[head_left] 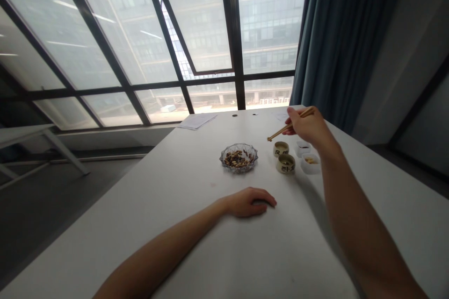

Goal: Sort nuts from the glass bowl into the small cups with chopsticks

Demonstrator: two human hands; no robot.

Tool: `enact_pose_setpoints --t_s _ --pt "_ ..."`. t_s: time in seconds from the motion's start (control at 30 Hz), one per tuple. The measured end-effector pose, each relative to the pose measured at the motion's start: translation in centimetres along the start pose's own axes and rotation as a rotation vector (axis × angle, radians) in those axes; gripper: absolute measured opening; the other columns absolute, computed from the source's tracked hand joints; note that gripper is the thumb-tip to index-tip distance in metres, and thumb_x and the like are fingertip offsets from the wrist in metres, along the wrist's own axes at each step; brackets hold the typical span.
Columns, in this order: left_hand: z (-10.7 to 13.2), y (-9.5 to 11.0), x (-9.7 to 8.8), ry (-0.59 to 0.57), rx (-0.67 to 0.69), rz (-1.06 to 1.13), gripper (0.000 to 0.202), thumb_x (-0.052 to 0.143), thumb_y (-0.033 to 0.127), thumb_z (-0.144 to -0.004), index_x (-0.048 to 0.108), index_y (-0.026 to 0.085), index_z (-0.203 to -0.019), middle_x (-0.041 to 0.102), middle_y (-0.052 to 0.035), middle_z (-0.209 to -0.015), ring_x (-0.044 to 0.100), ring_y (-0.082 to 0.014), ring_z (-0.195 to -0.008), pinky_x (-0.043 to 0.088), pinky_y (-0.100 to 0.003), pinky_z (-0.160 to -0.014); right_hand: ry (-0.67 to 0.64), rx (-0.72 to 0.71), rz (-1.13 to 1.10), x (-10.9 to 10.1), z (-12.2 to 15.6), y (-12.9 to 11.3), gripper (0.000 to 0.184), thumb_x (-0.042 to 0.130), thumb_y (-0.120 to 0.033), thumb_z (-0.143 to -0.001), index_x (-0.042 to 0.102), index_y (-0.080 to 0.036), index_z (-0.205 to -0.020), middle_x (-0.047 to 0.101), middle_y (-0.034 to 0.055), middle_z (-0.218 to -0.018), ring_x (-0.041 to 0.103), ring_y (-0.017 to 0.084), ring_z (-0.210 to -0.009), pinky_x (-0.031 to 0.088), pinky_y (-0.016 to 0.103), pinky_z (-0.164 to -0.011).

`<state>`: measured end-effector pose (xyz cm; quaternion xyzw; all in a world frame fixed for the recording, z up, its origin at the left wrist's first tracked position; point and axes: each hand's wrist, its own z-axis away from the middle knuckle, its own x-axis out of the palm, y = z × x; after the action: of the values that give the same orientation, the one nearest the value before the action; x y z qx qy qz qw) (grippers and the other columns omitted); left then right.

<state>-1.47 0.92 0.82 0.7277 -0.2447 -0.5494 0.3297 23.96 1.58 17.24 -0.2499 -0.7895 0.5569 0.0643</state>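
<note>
My right hand (306, 126) holds a pair of wooden chopsticks (280, 131) in the air, tips pointing down and left. A small piece seems to be at the tips, too small to name. Below the tips stand two small ceramic cups (286, 168) with dark markings, one behind the other. A clear glass bowl (226, 163) with a scalloped rim holds a mix of dark and light nuts or seeds (238, 159). My left hand (249, 202) rests on the table nearer to me, fingers loosely stretched out, holding nothing.
Right of the cups sit two small white plastic containers (311, 169), one with yellowish pieces in it. Papers (197, 121) lie at the white table's (168, 196) far left edge. Beyond are windows (199, 23) and a blue curtain (336, 42). Another table (24, 134) stands at left.
</note>
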Motion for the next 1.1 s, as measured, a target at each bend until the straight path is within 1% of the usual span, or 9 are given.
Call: enact_pose_setpoints --t_s 0.13,0.2,0.27,0.37,0.5,0.77,0.9,1.0,1.1 --pt "0.0 0.1 0.0 0.001 -0.006 0.008 0.032 0.058 0.030 -0.097 0.068 0.021 -0.126 0.070 -0.0129 -0.128 0.065 -0.0227 -0.120 0.048 -0.037 -0.109 0.160 0.077 0.122 -4.6 -0.6 0.3 0.039 0.066 -0.048 -0.093 0.062 -0.017 -0.069 0.069 0.0110 -0.060 0.072 0.025 -0.053 0.064 0.036 -0.053" --pt "0.0 0.1 -0.1 0.000 -0.012 0.011 0.032 0.058 0.029 -0.097 0.068 0.021 -0.126 0.070 -0.0129 -0.128 0.065 -0.0227 -0.120 0.048 -0.037 -0.109 0.206 0.123 0.196 -6.4 -0.7 0.4 0.038 0.065 -0.046 -0.093 0.062 -0.018 -0.068 0.068 0.0116 -0.059 0.071 0.025 -0.051 0.064 0.037 -0.053" --pt "0.1 0.1 -0.1 0.000 -0.018 0.013 0.032 0.058 0.028 -0.097 0.068 0.020 -0.126 0.069 -0.0132 -0.129 0.064 -0.0228 -0.121 0.048 -0.038 -0.109 0.192 0.171 0.237 -7.6 -0.6 0.4 0.036 0.065 -0.044 -0.093 0.061 -0.020 -0.066 0.067 0.0121 -0.058 0.070 0.025 -0.050 0.063 0.039 -0.054" --pt "0.2 0.1 -0.1 0.000 -0.029 0.016 0.032 0.057 0.028 -0.097 0.068 0.019 -0.126 0.069 -0.0137 -0.129 0.064 -0.0229 -0.121 0.048 -0.037 -0.108 0.119 0.254 0.260 -8.2 -0.3 0.3 0.035 0.063 -0.036 -0.095 0.059 -0.022 -0.063 0.066 0.0123 -0.057 0.069 0.026 -0.048 0.061 0.040 -0.052" --pt "0.2 0.2 -0.1 0.008 -0.041 0.022 0.032 0.058 0.030 -0.097 0.068 0.020 -0.126 0.069 -0.0131 -0.129 0.065 -0.0226 -0.120 0.048 -0.037 -0.108 0.093 0.294 0.266 -8.2 -0.4 0.6 0.028 0.065 -0.033 -0.092 0.058 -0.022 -0.067 0.065 0.0099 -0.059 0.067 0.024 -0.046 0.060 0.040 -0.050" --pt "0.1 0.3 -0.1 0.008 -0.027 0.018 0.032 0.058 0.031 -0.097 0.069 0.020 -0.125 0.070 -0.0130 -0.128 0.065 -0.0223 -0.121 0.048 -0.035 -0.108 0.170 0.130 0.254 -8.0 -0.9 1.2 0.030 0.068 -0.042 -0.089 0.062 -0.021 -0.068 0.069 0.0108 -0.065 0.069 0.024 -0.051 0.062 0.040 -0.052" --pt "0.1 0.2 -0.1 -0.001 -0.022 0.015 0.032 0.057 0.029 -0.097 0.068 0.020 -0.126 0.069 -0.0128 -0.129 0.065 -0.0223 -0.121 0.048 -0.036 -0.108 0.205 0.016 0.180 -6.2 -0.3 0.1 0.033 0.066 -0.047 -0.091 0.065 -0.019 -0.073 0.071 0.0125 -0.069 0.072 0.024 -0.056 0.062 0.037 -0.055" --pt "0.1 0.1 -0.1 0.002 -0.016 0.015 0.032 0.057 0.029 -0.097 0.068 0.021 -0.126 0.070 -0.0126 -0.128 0.065 -0.0225 -0.120 0.048 -0.037 -0.109 0.133 -0.068 0.074 -4.3 0.1 -0.7 0.034 0.067 -0.048 -0.091 0.067 -0.018 -0.074 0.072 0.0119 -0.071 0.073 0.024 -0.058 0.063 0.034 -0.056" --pt "0.1 0.1 -0.1 -0.001 -0.005 0.009 0.032 0.057 0.028 -0.097 0.068 0.020 -0.126 0.069 -0.0130 -0.128 0.065 -0.0227 -0.120 0.048 -0.037 -0.109 0.041 -0.092 0.007 -2.5 0.2 -0.9 0.036 0.067 -0.051 -0.091 0.068 -0.019 -0.075 0.073 0.0107 -0.072 0.073 0.023 -0.058 0.063 0.033 -0.054"
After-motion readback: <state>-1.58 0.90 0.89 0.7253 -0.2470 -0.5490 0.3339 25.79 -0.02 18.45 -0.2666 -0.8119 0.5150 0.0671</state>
